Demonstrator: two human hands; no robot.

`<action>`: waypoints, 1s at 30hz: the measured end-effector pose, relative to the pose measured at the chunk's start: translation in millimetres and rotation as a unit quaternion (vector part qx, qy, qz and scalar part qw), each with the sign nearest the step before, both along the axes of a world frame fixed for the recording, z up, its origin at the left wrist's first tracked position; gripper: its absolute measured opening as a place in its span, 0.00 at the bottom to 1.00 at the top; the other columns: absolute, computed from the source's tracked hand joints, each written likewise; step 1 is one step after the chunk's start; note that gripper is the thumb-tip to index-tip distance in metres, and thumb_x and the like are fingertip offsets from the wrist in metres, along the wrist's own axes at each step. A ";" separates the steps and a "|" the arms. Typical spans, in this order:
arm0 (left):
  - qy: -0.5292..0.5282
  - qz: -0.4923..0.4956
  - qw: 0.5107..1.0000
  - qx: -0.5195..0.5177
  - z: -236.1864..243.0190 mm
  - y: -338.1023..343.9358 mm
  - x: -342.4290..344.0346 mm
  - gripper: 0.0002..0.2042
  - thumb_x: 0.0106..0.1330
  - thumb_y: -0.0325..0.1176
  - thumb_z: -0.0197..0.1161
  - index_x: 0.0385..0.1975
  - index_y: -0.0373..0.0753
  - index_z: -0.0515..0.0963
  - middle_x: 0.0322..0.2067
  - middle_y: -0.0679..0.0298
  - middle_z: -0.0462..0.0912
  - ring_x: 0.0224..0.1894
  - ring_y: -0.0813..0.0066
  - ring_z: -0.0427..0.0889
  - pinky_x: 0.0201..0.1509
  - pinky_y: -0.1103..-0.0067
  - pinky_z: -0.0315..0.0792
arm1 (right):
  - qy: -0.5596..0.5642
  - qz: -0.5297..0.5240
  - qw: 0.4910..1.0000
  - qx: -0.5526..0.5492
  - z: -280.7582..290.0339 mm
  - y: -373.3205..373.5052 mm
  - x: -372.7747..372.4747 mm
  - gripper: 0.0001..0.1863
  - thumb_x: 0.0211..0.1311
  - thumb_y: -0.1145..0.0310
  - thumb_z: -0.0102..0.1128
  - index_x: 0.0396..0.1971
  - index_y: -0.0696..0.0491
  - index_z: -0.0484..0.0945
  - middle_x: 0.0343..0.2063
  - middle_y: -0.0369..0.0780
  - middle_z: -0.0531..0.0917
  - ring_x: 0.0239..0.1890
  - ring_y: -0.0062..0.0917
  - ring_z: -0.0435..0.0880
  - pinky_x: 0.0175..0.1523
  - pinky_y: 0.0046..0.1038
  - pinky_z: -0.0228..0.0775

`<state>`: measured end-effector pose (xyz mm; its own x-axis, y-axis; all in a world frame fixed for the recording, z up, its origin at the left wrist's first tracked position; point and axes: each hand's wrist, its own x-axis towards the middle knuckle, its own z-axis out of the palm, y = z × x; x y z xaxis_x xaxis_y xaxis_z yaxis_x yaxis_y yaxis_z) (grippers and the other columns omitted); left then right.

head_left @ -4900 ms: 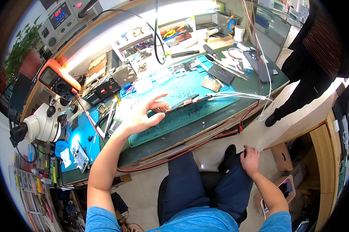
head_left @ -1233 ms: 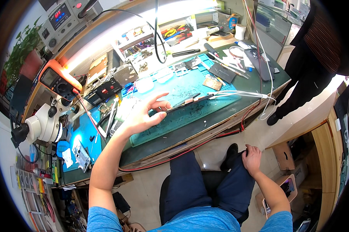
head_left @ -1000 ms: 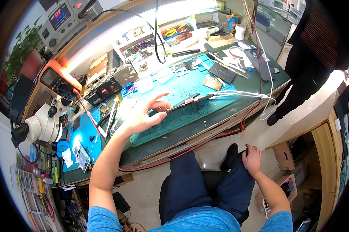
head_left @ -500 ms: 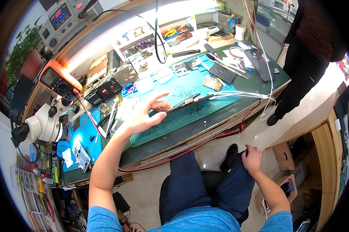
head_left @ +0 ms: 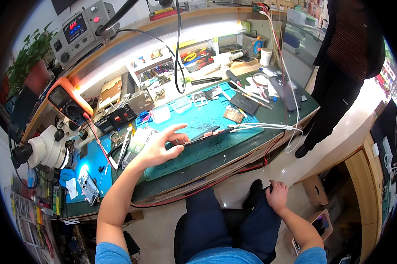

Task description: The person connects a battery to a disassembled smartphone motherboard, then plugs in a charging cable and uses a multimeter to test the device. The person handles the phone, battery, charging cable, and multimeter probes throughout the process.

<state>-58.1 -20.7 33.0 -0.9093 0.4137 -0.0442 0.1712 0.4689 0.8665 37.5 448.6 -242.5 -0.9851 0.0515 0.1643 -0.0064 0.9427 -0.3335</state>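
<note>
Over the mat (head_left: 194,151), what is the left hand (head_left: 160,149) doing?

Pinching the near end of a thin dark slab (head_left: 205,136) between thumb and fingers. White cables (head_left: 261,126) run to its far end. Whether its lower edge touches the mat, I cannot tell.

And the right hand (head_left: 277,196)?

Draped on the right knee (head_left: 265,210). Its palm is hidden, so I cannot tell whether it grips anything.

What differs from half a second ago?

The view tips up: more of the shelf (head_left: 225,11) shows, and the bench (head_left: 305,108) sits lower. Both hands keep their pose.

What is hard to make out?

The slab's faces, since it is seen nearly edge-on. Glare from the light (head_left: 198,33) washes out part of the back. A bystander's (head_left: 346,66) head is cut off.
</note>
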 end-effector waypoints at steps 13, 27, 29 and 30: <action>0.047 -0.005 0.999 -0.014 -6.1 -2.4 -2.3 0.35 0.70 0.34 0.66 0.77 0.38 0.63 0.54 0.65 0.88 0.54 0.76 0.86 0.67 0.74 0.72 | 0.020 0.002 1.000 -0.007 -8.3 0.6 2.2 0.19 0.60 0.66 0.62 0.51 0.55 0.84 0.45 0.43 0.89 0.57 0.41 0.81 0.68 0.45 0.65; 0.032 0.001 0.999 -0.027 1.5 1.3 -0.5 0.36 0.67 0.33 0.63 0.77 0.37 0.64 0.56 0.62 0.87 0.60 0.73 0.82 0.72 0.71 0.69 | 0.018 0.009 1.000 0.009 -10.6 3.4 1.8 0.20 0.60 0.65 0.62 0.51 0.54 0.85 0.45 0.44 0.89 0.57 0.41 0.81 0.67 0.44 0.65; 0.033 -0.003 0.999 -0.023 2.1 2.9 -1.3 0.36 0.67 0.33 0.63 0.77 0.38 0.64 0.55 0.62 0.87 0.60 0.73 0.82 0.72 0.71 0.69 | 0.019 0.010 1.000 -0.002 -8.3 4.6 0.5 0.20 0.60 0.65 0.62 0.51 0.54 0.85 0.45 0.45 0.89 0.57 0.42 0.81 0.67 0.44 0.65; 0.032 -0.005 0.999 -0.022 2.2 3.1 -1.5 0.36 0.67 0.33 0.63 0.77 0.38 0.64 0.55 0.62 0.88 0.60 0.73 0.82 0.72 0.71 0.69 | 0.020 0.010 1.000 0.001 -9.2 5.0 0.8 0.20 0.60 0.65 0.62 0.51 0.54 0.86 0.45 0.45 0.89 0.57 0.42 0.81 0.67 0.44 0.65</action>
